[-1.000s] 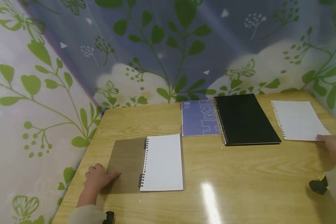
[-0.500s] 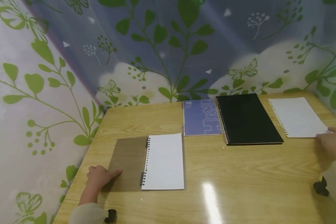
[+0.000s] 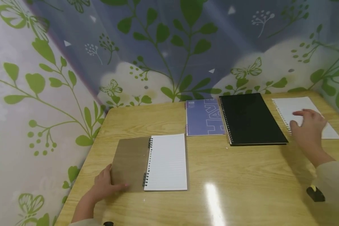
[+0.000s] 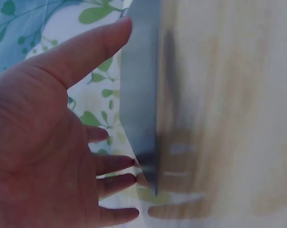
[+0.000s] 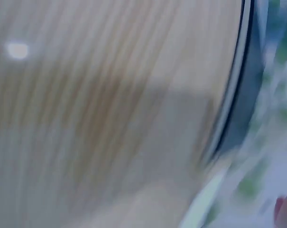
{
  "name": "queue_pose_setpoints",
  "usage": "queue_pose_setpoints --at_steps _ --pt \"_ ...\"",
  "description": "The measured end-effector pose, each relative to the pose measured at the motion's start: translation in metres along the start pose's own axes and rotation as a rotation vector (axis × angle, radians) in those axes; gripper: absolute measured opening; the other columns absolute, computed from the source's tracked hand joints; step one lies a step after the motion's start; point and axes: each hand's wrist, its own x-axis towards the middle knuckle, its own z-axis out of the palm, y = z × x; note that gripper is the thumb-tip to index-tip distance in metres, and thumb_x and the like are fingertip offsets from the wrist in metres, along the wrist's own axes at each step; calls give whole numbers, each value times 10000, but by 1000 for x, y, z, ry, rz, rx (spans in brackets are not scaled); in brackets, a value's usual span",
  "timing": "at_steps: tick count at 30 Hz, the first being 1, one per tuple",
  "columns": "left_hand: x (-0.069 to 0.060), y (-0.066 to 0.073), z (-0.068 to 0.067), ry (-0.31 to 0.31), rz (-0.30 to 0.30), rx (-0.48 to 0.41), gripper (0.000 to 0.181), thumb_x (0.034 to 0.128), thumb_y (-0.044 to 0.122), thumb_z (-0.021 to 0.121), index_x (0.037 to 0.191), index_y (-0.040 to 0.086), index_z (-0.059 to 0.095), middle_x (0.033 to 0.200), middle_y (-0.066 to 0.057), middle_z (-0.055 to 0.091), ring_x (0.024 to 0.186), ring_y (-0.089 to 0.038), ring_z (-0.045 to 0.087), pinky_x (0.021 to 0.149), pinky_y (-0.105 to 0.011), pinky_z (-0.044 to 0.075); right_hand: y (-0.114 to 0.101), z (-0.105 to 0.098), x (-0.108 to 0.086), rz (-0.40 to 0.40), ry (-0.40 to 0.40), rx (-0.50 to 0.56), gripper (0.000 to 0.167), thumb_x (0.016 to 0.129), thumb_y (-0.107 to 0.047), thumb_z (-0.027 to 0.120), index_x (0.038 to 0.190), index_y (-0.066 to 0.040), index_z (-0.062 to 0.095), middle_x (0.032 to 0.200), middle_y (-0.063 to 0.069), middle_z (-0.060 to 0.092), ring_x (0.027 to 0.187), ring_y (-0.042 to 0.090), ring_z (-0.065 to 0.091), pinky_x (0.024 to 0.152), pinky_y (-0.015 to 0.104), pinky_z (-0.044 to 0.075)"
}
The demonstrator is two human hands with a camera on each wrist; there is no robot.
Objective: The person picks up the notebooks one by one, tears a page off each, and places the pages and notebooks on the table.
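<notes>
"What's laid out there?"

"A wooden table (image 3: 237, 179). Towards its left lies an open notebook (image 3: 168, 163), brown cover (image 3: 132, 160) to the left, lined page to the right. At the back are a black notebook (image 3: 251, 119), then, right of it, white paper (image 3: 295, 105) with a holed left edge, and a purple notebook (image 3: 203, 117) just beside the black one's left side."

"Why is the paper apart?"

"Probably because it's loose: I see no binding along those holes. The notebook's rings (image 3: 145, 179) look too small to tell whether they're undone."

"And the hands?"

"The left hand (image 3: 101, 183) is spread wide, thumb over the brown cover, fingers at its outer edge, perhaps to steady it. The right hand (image 3: 310, 131) is above the paper, thumb and forefinger well parted, gripping nothing; whether it touches the sheet, I can't tell."
</notes>
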Motion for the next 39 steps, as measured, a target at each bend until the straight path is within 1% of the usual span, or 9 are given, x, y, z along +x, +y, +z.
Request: queue_pose_setpoints --at_steps 3,6,10,13,22,27,32,36,39 --pt "-7 -1 4 -27 43 -7 1233 645 535 763 1410 -129 60 1423 -384 188 1294 -543 199 1062 -621 194 -47 34 -16 -336 -81 25 208 869 -5 490 1049 51 577 1183 255 500 1107 427 410 904 547 300" --pt "-10 -2 9 -37 56 20 1253 637 537 766 1424 -104 32 1442 -381 127 1302 -553 160 1046 -640 203 -94 71 -42 -569 -349 22 187 898 -47 532 1070 -39 605 1141 141 580 1080 330 491 872 504 399" --pt "-10 -4 13 -21 61 56 1227 649 528 758 1437 -69 31 1453 -371 99 1298 -560 148 1017 -670 212 -135 113 -79 -737 -729 -11 309 940 -165 504 1229 -64 548 1257 99 560 1198 311 465 1001 502 369" --pt "-10 -4 15 29 97 66 1182 666 520 748 1436 -64 67 1442 -373 152 1284 -559 203 1017 -654 237 -149 134 -99 -803 -863 -61 391 953 -209 469 1321 -75 485 1366 111 482 1256 319 418 1044 491 332" --pt "-13 -11 15 174 169 -35 1122 680 475 761 1424 -77 128 1392 -373 269 1255 -536 285 1028 -622 260 -154 148 -113 -855 -906 -140 402 942 -219 482 1329 -112 498 1443 111 393 1290 332 383 1056 483 326" --pt "-13 -14 -3 63 121 -220 1092 750 388 738 1451 -39 18 1420 -343 220 1247 -502 317 979 -596 345 -154 144 -110 -820 -944 -114 403 942 -224 489 1329 -112 499 1452 106 379 1300 328 370 1062 482 321" --pt "-14 -6 -30 11 45 -498 819 919 315 552 1477 63 9 1428 -218 339 1186 -232 461 880 -345 472 -152 144 -107 -789 -964 -109 401 943 -223 485 1329 -114 499 1456 100 374 1310 326 358 1071 486 308" --pt "-13 12 -40 105 157 -621 617 953 248 500 1454 70 186 1279 -44 537 954 -6 547 738 -204 485 -152 144 -106 -767 -966 -68 393 939 -221 491 1311 -95 513 1444 125 385 1310 346 353 1073 503 293" --pt "-15 34 -42 149 249 -630 511 950 172 501 1408 77 295 1210 52 562 837 -3 540 676 -215 487 -156 146 -104 -753 -945 -4 360 938 -218 491 1259 -64 540 1405 159 423 1282 367 375 1051 511 311"
